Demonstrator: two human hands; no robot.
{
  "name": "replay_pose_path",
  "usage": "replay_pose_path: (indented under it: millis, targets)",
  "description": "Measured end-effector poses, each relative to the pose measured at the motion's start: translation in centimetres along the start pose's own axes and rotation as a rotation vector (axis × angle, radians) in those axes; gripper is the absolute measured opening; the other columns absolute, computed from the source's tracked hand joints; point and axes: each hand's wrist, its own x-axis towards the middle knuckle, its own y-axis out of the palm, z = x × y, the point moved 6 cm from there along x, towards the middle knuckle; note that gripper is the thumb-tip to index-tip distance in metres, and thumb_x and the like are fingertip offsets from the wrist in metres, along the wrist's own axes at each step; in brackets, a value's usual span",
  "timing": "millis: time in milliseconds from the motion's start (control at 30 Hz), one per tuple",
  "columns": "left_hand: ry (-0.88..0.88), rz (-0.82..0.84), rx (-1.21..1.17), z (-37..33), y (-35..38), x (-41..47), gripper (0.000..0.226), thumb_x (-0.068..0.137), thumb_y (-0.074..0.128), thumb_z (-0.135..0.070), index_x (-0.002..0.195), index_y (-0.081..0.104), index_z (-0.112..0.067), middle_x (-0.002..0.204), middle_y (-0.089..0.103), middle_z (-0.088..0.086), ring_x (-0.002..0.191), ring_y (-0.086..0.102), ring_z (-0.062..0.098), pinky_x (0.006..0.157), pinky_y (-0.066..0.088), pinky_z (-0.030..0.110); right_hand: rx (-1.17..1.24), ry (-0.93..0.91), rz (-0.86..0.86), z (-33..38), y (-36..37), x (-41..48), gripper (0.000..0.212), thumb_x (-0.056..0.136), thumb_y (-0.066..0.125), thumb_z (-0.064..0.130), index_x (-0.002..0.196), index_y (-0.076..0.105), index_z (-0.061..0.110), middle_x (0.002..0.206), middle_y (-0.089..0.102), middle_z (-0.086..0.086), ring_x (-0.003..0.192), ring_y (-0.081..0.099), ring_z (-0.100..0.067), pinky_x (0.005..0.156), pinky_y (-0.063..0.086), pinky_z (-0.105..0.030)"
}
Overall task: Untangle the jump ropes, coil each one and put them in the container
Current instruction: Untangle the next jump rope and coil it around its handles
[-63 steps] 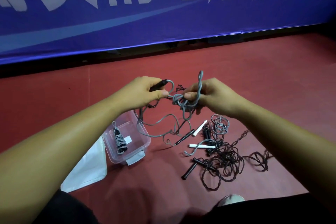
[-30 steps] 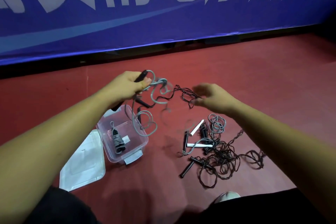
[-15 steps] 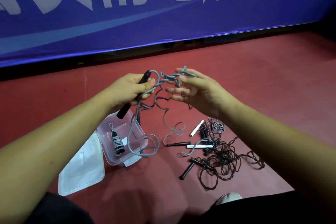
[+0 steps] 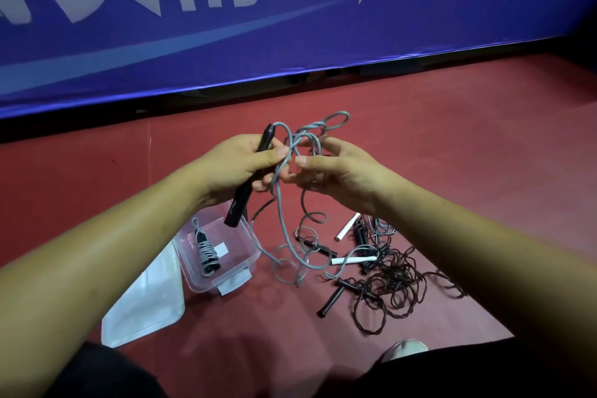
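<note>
Grey, springy and full of kinks: so with the jump rope (image 4: 280,213) held up above the red floor (image 4: 468,171). Gripped by its black handle (image 4: 239,203) in the left hand (image 4: 235,165), fingers curled right round; draped in loose loops over the half-spread fingers of the right hand (image 4: 339,171), with no telling whether pinched there or merely hooked. Lower down, trailing to the floor in rings just beside the clear container (image 4: 202,283), already holding one wound rope (image 4: 206,250). Risky to pull hard now: likely to cinch the twisted bight near the fingertips into a real knot. Risky too to lift fast: could drag the tail through the white handles (image 4: 353,260) and the dark tangle (image 4: 397,287) close by, snagging and re-tangling. Could also slip off the spread fingers and undo the sorting, or tip the light container if caught on its rim.
</note>
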Motion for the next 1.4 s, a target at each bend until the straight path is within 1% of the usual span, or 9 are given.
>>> replay_pose_path:
  millis: [67, 133, 233, 433, 700, 900, 1067, 1233, 1400]
  targets:
    - [-0.051, -0.058, -0.002, 0.6, -0.5, 0.4, 0.018, 0.101, 0.05, -0.012, 0.083, 0.053, -0.012, 0.06, 0.052, -0.001, 0.048, 0.034, 0.007, 0.039, 0.028, 0.015, -0.121, 0.031, -0.07, -0.1, -0.7, 0.1, 0.036, 0.089, 0.068, 0.002, 0.122, 0.052, -0.001, 0.061, 0.053, -0.003, 0.049, 0.056, -0.017, 0.07, 0.055, -0.04]
    - [-0.082, -0.182, 0.114, 1.2, -1.9, 0.9, 0.021, 0.1, 0.053, -0.015, 0.08, 0.054, -0.017, 0.056, 0.048, -0.006, 0.047, 0.033, 0.006, 0.039, 0.027, 0.015, -0.302, 0.044, -0.128, 0.1, -1.6, 0.1, 0.024, 0.091, 0.068, 0.007, 0.11, 0.056, -0.003, 0.053, 0.037, 0.0, 0.042, 0.033, -0.013, 0.046, 0.032, -0.026]
    - [-0.087, -0.357, 0.386, 1.5, -4.7, 1.4, 0.022, 0.097, 0.059, -0.02, 0.075, 0.056, -0.017, 0.059, 0.052, -0.003, 0.049, 0.036, 0.011, 0.044, 0.029, 0.021, -0.471, 0.089, -0.163, 0.8, -3.2, -0.1, 0.016, 0.092, 0.068, 0.01, 0.089, 0.062, -0.005, 0.057, 0.03, -0.003, 0.046, 0.023, -0.013, 0.047, 0.016, -0.025]
    - [-0.106, -0.554, 0.927, 1.4, -10.4, 1.5, 0.017, 0.097, 0.057, -0.026, 0.088, 0.058, -0.011, 0.092, 0.065, 0.018, 0.087, 0.06, 0.034, 0.071, 0.039, 0.037, -0.702, 0.083, -0.358, 2.6, -7.9, -1.1, 0.017, 0.091, 0.069, 0.013, 0.075, 0.069, 0.007, 0.053, 0.035, -0.003, 0.047, 0.027, -0.015, 0.048, 0.02, -0.026]
    - [-0.3, -0.604, 1.081, 3.9, -15.9, -0.2, 0.029, 0.099, 0.055, -0.024, 0.11, 0.062, 0.001, 0.11, 0.063, 0.028, 0.101, 0.059, 0.042, 0.077, 0.04, 0.039, -0.835, 0.089, -0.719, 2.8, -15.3, -2.9, 0.021, 0.094, 0.063, 0.012, 0.074, 0.063, 0.011, 0.052, 0.041, -0.004, 0.044, 0.035, -0.017, 0.044, 0.029, -0.023]
    - [-0.152, -0.344, 0.944, 4.1, -11.1, 1.0, 0.023, 0.099, 0.057, -0.022, 0.076, 0.054, -0.018, 0.069, 0.064, 0.0, 0.064, 0.053, 0.02, 0.058, 0.036, 0.028, -0.55, 0.109, -0.329, 1.2, -12.1, -2.0, 0.016, 0.091, 0.05, -0.007, 0.09, 0.061, 0.005, 0.069, 0.06, -0.017, 0.057, 0.054, -0.025, 0.054, 0.039, -0.031]
    - [-0.031, -0.303, 0.703, 2.7, -8.8, 1.0, 0.021, 0.098, 0.057, -0.016, 0.077, 0.055, -0.017, 0.065, 0.059, 0.0, 0.055, 0.046, 0.016, 0.057, 0.037, 0.029, -0.699, 0.318, 0.122, -0.3, -8.7, -2.5, 0.026, 0.092, 0.067, 0.021, 0.117, 0.067, 0.014, 0.065, 0.051, -0.004, 0.057, 0.049, -0.018, 0.059, 0.042, -0.03]
    - [0.008, -0.162, 0.387, 1.3, -5.7, 0.5, 0.018, 0.099, 0.054, -0.01, 0.081, 0.054, -0.012, 0.059, 0.051, -0.001, 0.047, 0.034, 0.01, 0.046, 0.031, 0.02, -0.808, 0.389, 0.318, -2.0, -6.6, -2.9, 0.022, 0.091, 0.066, 0.011, 0.109, 0.07, 0.0, 0.095, 0.076, -0.01, 0.09, 0.071, -0.021, 0.088, 0.055, -0.039]
    - [0.018, -0.106, 0.218, 0.6, -2.5, 0.5, 0.018, 0.1, 0.052, -0.007, 0.082, 0.052, -0.012, 0.058, 0.049, 0.0, 0.041, 0.033, 0.006, 0.04, 0.029, 0.016, -0.368, 0.303, 0.32, -2.1, -2.7, -2.3, 0.047, 0.076, 0.054, 0.011, 0.12, 0.064, 0.024, 0.125, 0.068, 0.0, 0.128, 0.056, -0.013, 0.112, 0.035, -0.031]
